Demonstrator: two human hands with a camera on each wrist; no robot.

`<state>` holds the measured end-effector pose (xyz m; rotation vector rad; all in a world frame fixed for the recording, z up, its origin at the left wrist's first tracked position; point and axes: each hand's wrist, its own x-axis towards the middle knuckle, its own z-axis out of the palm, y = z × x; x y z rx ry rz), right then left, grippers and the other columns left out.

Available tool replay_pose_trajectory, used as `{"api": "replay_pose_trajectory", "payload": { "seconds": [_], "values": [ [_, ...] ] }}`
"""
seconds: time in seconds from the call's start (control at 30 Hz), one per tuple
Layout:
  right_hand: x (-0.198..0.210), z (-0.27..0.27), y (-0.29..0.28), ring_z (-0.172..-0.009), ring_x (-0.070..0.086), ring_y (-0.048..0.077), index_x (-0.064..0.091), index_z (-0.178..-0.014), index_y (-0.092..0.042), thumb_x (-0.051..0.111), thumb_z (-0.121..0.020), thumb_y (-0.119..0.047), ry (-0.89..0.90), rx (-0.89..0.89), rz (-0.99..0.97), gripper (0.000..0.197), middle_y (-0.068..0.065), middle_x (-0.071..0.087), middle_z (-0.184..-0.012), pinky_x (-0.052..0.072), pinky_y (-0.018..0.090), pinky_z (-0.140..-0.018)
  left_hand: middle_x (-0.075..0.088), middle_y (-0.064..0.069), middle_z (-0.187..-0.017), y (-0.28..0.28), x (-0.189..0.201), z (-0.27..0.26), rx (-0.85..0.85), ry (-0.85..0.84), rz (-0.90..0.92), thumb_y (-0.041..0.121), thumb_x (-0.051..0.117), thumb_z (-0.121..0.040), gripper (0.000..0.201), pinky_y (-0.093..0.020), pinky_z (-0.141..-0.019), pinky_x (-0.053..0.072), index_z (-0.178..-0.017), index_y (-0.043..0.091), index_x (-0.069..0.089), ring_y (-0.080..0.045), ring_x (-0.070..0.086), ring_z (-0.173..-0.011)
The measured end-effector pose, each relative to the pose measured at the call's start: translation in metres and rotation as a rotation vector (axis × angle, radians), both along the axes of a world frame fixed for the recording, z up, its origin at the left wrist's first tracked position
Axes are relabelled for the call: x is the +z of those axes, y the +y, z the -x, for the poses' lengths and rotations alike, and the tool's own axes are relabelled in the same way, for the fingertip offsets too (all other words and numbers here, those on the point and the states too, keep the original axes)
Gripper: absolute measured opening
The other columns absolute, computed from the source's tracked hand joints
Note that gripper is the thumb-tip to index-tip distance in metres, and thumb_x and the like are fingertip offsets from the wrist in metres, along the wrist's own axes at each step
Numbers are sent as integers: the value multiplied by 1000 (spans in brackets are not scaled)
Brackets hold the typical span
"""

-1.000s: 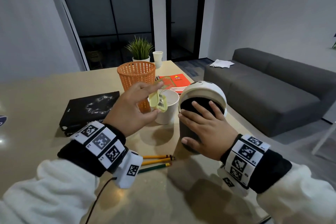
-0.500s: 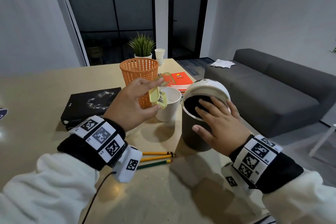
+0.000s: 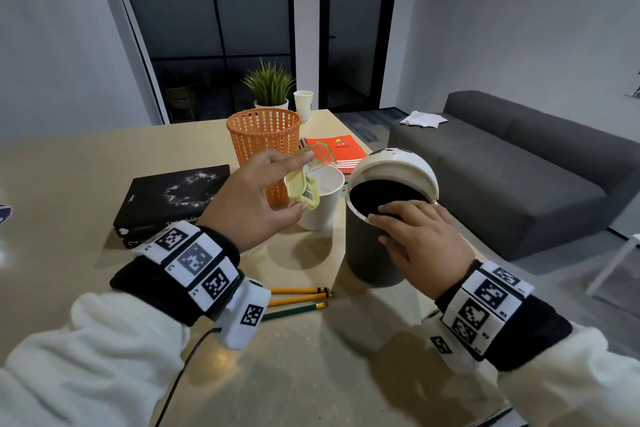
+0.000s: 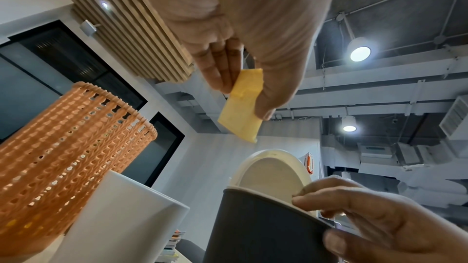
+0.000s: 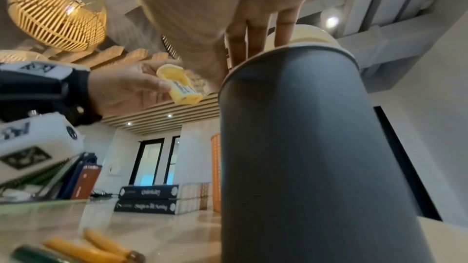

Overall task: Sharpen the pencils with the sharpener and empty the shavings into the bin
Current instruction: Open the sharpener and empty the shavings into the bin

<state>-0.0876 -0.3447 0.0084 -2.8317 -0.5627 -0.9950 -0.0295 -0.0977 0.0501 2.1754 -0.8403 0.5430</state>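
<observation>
Reading "SPIRAL" on orange notebook (image 3: 337, 153); left hand (image 3: 249, 201) pinching sharpener (image 3: 301, 189).

The bin (image 3: 374, 253) interior reads only black. The left wrist band hides the pencils' (image 3: 298, 298) tips. Shavings inside the sharpener (image 3: 301, 189) are too small to tell.

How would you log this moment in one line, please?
left hand pinches sharpener | right hand presses bin lid open | shavings not emptied

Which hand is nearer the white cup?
Left. The left hand, pinching the yellow sharpener, hovers beside the white cup; the right hand rests on the bin rim.
</observation>
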Motion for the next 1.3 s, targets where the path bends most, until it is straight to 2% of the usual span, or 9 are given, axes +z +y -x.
{"api": "replay_pose_trajectory", "payload": {
  "seconds": [0.1,0.23,0.33,0.43,0.57,0.67,0.77,1.0,1.3],
  "values": [
    [-1,-4,-5,-82,63,33,71,-91,-14,78,-67,-3,-67,-17,-97,27,8,67,-89,49,41,-72,52,5,-109,0,0,1,1,8,-1,16,75,-72,70,-14,-85,41,-128,40,40,-5,50,-99],
    [11,3,1,-73,57,26,68,-83,-10,65,-73,-16,-14,130,-148,11,7,62,-83,45,28,-68,52,5,-108,2,1,-1,1,23,-3,17,75,-72,70,-14,-86,41,-128,41,40,-6,50,-99],
    [6,8,15,-78,59,25,68,-85,-12,57,-80,-21,360,172,-54,14,4,60,-83,49,29,-67,52,5,-109,3,1,-2,0,37,1,16,75,-72,71,-18,-88,43,-128,42,41,-7,51,-101],
    [-12,-2,26,-96,58,23,65,-102,-20,52,-85,-24,759,1,146,22,3,62,-103,50,35,-81,52,4,-108,2,0,-1,-2,27,0,15,75,-72,71,-14,-85,41,-128,41,40,-5,49,-98],
    [-23,-17,36,-98,59,23,64,-110,-21,53,-87,-26,944,-109,260,26,3,63,-109,49,29,-80,52,5,-107,3,-1,1,-12,33,9,13,75,-72,69,-5,-80,36,-127,42,42,-1,50,-93],
    [-23,-23,46,-84,59,23,66,-107,-15,51,-90,-23,992,-142,380,24,4,65,-100,42,25,-65,52,6,-106,5,-1,2,-12,54,-2,15,75,-72,69,-7,-82,37,-125,45,42,-4,50,-95],
    [-22,-27,54,-75,53,20,67,-104,-16,51,-90,-19,1003,-128,399,22,2,63,-94,41,25,-64,53,6,-108,8,-2,2,-7,77,-11,16,75,-73,68,-17,-88,41,-126,45,43,-6,51,-100],
    [-19,-28,58,-94,60,25,64,-111,-12,50,-91,-15,1065,-163,393,24,8,62,-109,44,28,-73,53,2,-112,13,-4,2,12,95,-21,17,75,-73,68,-29,-90,46,-127,42,43,-12,52,-104],
    [-30,-28,52,-77,55,23,64,-103,-9,51,-90,-20,1040,-145,469,22,9,65,-101,45,30,-70,53,4,-109,6,-3,3,-2,87,-42,18,74,-74,68,-20,-86,42,-126,46,40,-7,49,-99]
  ]
}}
